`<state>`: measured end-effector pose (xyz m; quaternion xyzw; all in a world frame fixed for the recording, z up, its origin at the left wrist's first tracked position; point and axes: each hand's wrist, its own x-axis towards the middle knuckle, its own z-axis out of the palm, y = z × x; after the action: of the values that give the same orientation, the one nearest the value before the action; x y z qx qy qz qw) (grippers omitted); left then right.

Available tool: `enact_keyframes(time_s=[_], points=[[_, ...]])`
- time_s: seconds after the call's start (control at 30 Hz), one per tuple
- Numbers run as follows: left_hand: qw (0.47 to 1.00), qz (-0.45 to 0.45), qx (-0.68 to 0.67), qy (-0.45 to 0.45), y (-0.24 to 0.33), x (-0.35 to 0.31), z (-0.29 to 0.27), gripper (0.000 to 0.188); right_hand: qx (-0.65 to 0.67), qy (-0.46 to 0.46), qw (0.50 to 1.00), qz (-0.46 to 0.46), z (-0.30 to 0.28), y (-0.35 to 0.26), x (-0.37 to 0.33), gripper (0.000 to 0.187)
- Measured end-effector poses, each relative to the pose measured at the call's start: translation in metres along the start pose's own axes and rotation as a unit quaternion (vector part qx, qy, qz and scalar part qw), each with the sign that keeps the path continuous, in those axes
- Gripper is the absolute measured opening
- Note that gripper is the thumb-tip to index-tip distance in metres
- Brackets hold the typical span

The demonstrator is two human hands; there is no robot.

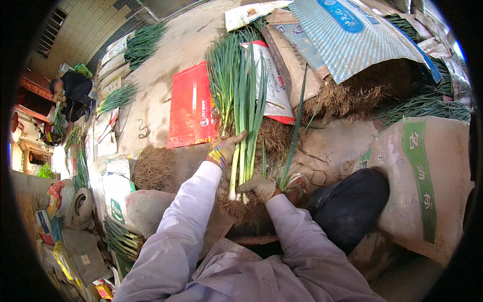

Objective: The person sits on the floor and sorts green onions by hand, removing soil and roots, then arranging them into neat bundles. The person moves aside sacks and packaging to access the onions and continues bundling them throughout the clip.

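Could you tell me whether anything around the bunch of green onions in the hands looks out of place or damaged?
Nothing stands out. Both gloved hands, left hand and right hand, grip the green onions near the roots; sacks lie flat beneath.

**A farm produce yard where green onions are being sorted**

Bundles of green onions (240, 95) are lying on the dusty concrete ground (166, 65) just beyond the fingers (236, 138), beside flattened woven sacks (347, 35) and a red sack (191, 105). Heaps of trimmed roots (153, 168) are piling up left of the fingers. Farther left, another person (75, 93) is crouching by more onion bundles (143, 43) along a tiled wall (85, 25).
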<state>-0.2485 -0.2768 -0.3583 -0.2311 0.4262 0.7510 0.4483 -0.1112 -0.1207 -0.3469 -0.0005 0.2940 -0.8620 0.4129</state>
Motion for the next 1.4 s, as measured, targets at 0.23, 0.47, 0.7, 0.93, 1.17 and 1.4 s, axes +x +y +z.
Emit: enact_keyframes(time_s=[0.23,0.47,0.7,0.93,1.17,1.4], points=[[0.995,0.055,0.029,-0.080,0.005,-0.056,0.048,0.036,0.006,-0.043,0.999,0.006,0.013,0.001,0.002,0.040],[0.997,0.052,-0.016,-0.058,0.024,-0.094,0.041,0.040,0.002,-0.141,0.990,0.016,0.047,-0.015,0.006,0.046],[0.966,0.214,0.010,-0.146,0.104,-0.148,0.028,0.044,0.082,-0.055,0.994,0.042,0.073,-0.031,-0.002,0.047],[0.915,0.401,0.035,-0.026,0.171,-0.215,0.017,0.035,-0.037,0.009,0.997,0.072,0.052,-0.035,-0.009,0.016],[0.858,0.488,0.022,0.160,0.184,-0.273,0.025,0.028,-0.774,0.165,0.581,0.192,0.019,-0.042,0.008,0.045],[0.872,0.424,0.077,0.231,0.185,-0.323,0.036,0.025,-0.748,0.246,0.616,-0.026,0.002,-0.073,0.022,0.023]])
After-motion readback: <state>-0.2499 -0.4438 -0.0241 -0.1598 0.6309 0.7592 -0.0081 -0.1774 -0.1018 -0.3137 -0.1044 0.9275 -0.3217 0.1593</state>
